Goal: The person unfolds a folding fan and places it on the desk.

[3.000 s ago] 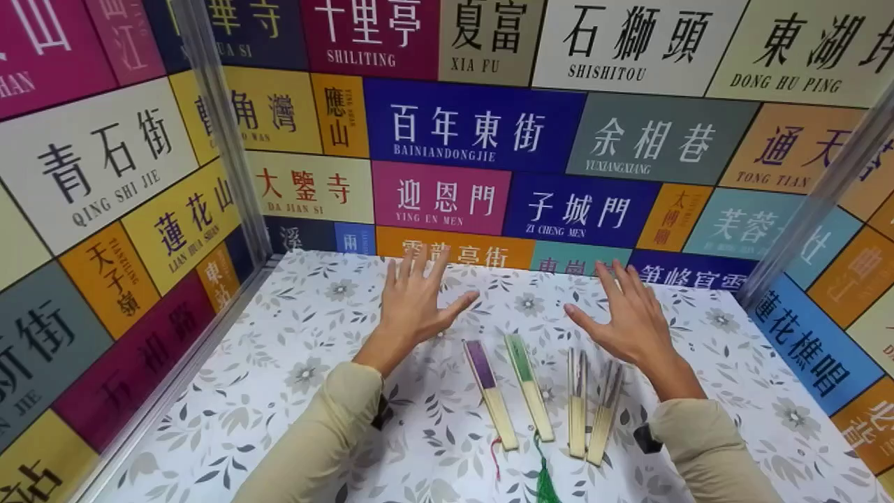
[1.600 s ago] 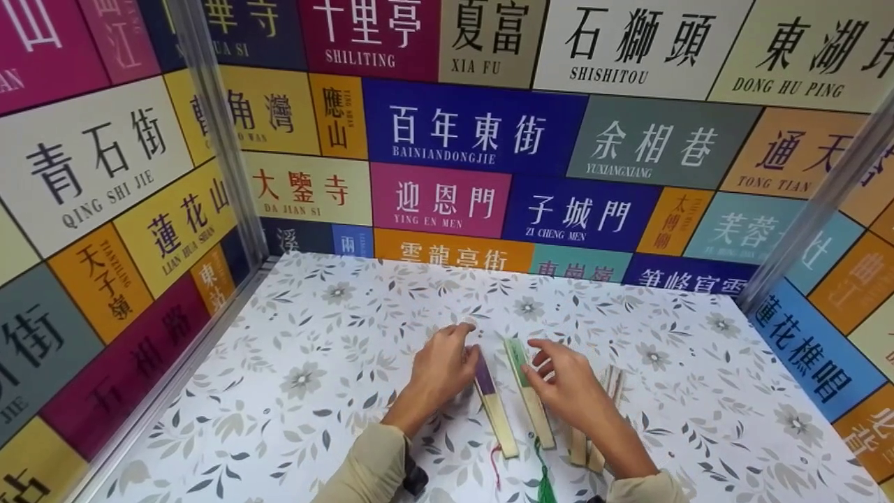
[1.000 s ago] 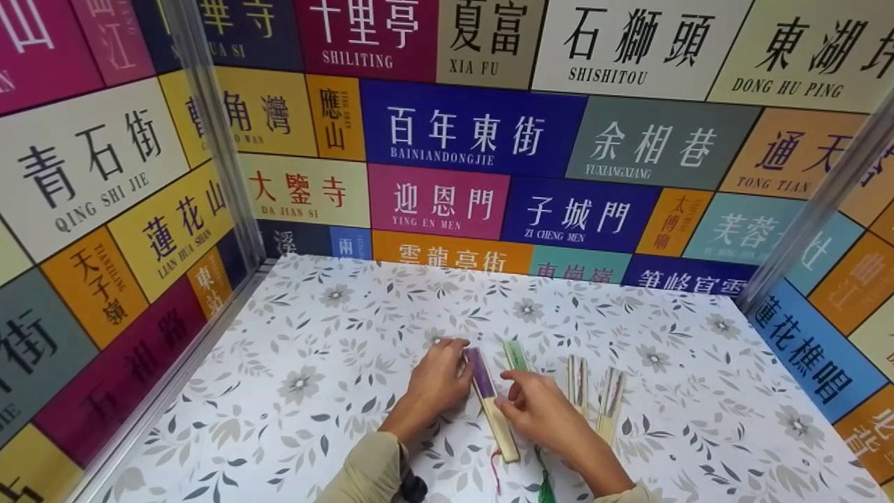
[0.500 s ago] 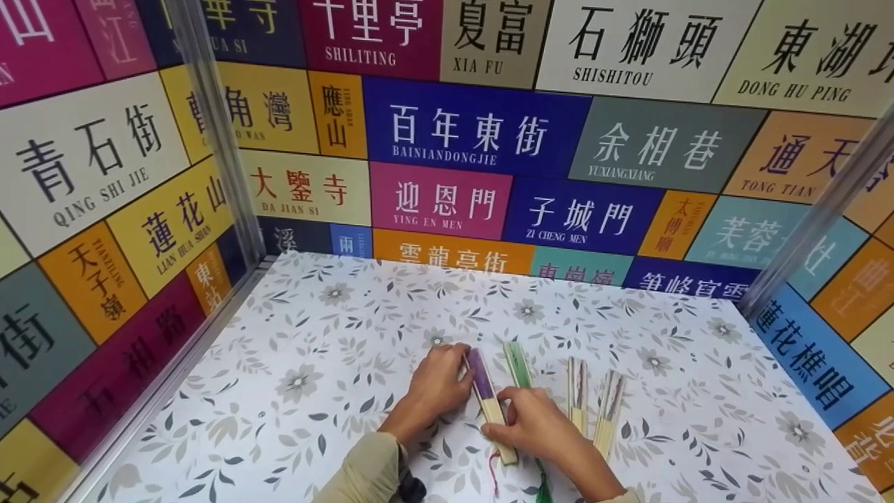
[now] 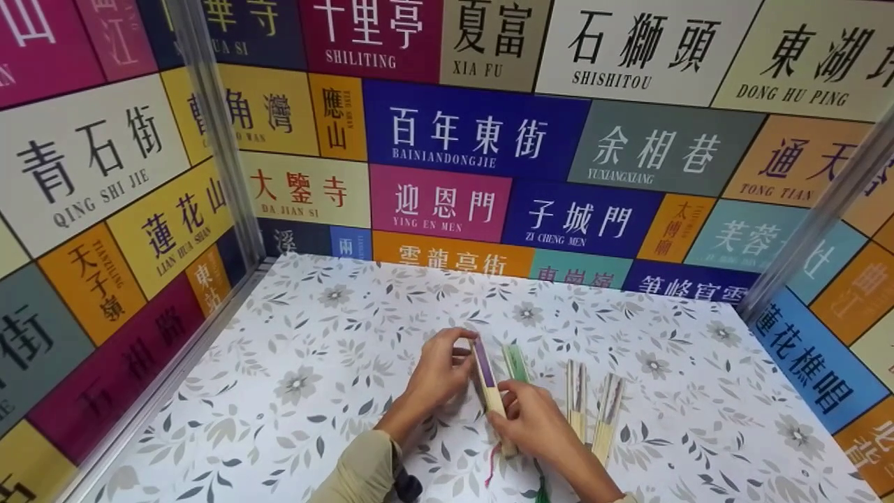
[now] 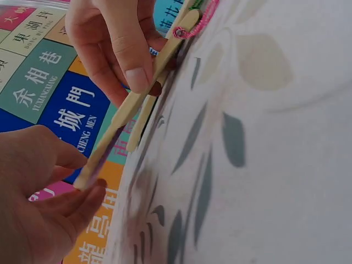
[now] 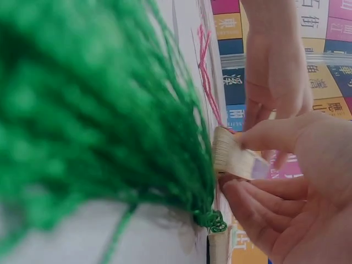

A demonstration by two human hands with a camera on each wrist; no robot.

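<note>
A folded purple folding fan [image 5: 483,367] with pale bamboo ribs tilts off the cloth, its far end raised. My left hand [image 5: 440,370] pinches that far tip, seen also between finger and thumb in the left wrist view. Lower down, the thumb and fingers of my right hand [image 5: 534,419] grip the bare ribs [image 7: 234,154]. A pink cord [image 5: 492,464] trails from the near end. Just right lies a folded green fan [image 5: 515,363], partly covered by the right hand; its green tassel [image 7: 110,110] fills much of the right wrist view.
Right of my right hand lie two more folded fans, one whitish with brown [image 5: 577,391], the other similar [image 5: 609,412]. A leaf-patterned cloth covers the table [image 5: 300,447]. Colourful sign-printed panels [image 5: 475,129] stand around its back and sides.
From spread over the table, both hands have come in to the purple fan. The right hand passed from beside the green fan to the purple one's ribs. The purple fan's far end has lifted.
</note>
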